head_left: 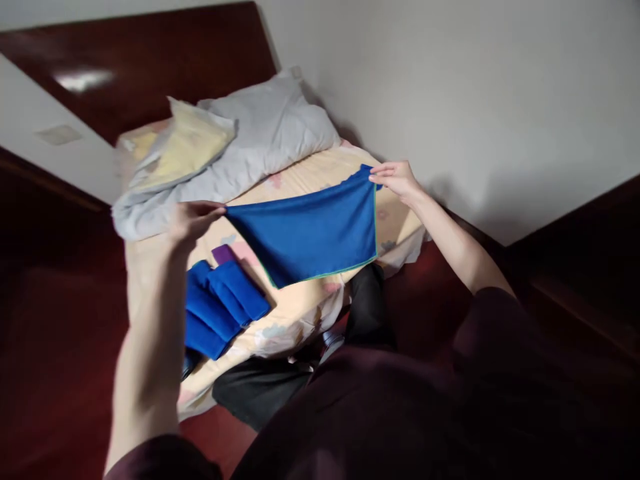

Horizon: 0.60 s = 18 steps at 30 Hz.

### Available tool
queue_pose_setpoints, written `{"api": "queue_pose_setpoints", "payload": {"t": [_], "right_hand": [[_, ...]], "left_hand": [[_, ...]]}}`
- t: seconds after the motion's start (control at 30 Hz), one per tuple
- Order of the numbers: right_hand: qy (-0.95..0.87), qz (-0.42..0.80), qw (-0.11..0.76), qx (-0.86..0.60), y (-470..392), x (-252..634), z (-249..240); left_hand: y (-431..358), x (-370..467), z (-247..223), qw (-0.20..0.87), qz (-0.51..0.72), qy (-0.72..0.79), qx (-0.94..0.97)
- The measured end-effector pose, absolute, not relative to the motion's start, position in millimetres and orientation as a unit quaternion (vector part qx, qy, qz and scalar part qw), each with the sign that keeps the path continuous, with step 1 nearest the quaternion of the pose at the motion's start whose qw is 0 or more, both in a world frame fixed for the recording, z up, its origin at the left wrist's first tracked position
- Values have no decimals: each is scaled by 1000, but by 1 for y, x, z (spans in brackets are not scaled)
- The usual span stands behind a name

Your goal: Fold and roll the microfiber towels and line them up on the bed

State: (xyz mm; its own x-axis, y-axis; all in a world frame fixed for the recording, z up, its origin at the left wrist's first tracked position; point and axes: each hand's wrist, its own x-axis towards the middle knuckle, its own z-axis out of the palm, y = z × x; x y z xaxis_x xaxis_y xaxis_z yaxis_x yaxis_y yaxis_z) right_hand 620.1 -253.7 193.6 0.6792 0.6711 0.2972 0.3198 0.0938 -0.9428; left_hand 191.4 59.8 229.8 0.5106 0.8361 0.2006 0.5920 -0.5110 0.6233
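The left hand (193, 219) and right hand (397, 179) each pinch an upper corner of a blue green-edged microfibre cloth (313, 233), stretched above the floral-sheeted bed (300, 313). Folded blue cloths (220, 307) lie beneath; a clear plastic bag (183, 147) holds something yellow.

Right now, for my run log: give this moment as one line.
left hand: pinches blue cloth corner | right hand: pinches opposite corner | cloth: held spread above bed | folded blue cloths: on bed
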Motion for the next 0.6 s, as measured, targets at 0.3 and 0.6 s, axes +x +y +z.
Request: {"api": "queue_pose_setpoints", "payload": {"t": [0.3, 0.6], "right_hand": [[-349, 72, 674, -647, -186, 620, 138], [-282, 177, 592, -734, -239, 563, -46]], "left_hand": [[109, 214, 158, 283, 441, 378, 763], [-4, 151, -25, 288, 296, 527, 743]]}}
